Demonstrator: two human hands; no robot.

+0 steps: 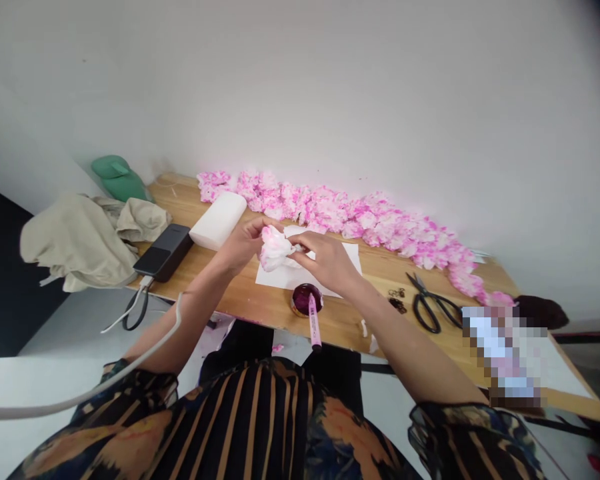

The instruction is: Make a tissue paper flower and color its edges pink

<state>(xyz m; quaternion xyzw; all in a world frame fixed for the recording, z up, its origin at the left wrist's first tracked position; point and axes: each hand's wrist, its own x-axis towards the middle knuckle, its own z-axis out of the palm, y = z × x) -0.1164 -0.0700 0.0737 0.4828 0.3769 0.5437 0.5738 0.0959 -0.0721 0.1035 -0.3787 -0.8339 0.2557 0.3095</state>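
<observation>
A white paper flower with pink-tinged petals [276,248] is held between my two hands above a white sheet of paper [275,275]. My right hand [330,259] pinches its gathered base from the right. On the other side, my left hand [247,241] has its fingers closed at the edge of the petals, partly hidden behind them. Just below my hands, near the table's front edge, stands a small round pot with a dark magenta inside [300,303]. A pink marker [315,323] leans across its rim, its dark end toward me.
Pink-and-white paper flowers [330,208] line the wooden table's [340,313] back edge. A white box [220,220], a black power bank with cables [164,252] and beige cloth [80,240] lie left. Black-handled scissors [430,303] and a pixelated object [503,353] lie right.
</observation>
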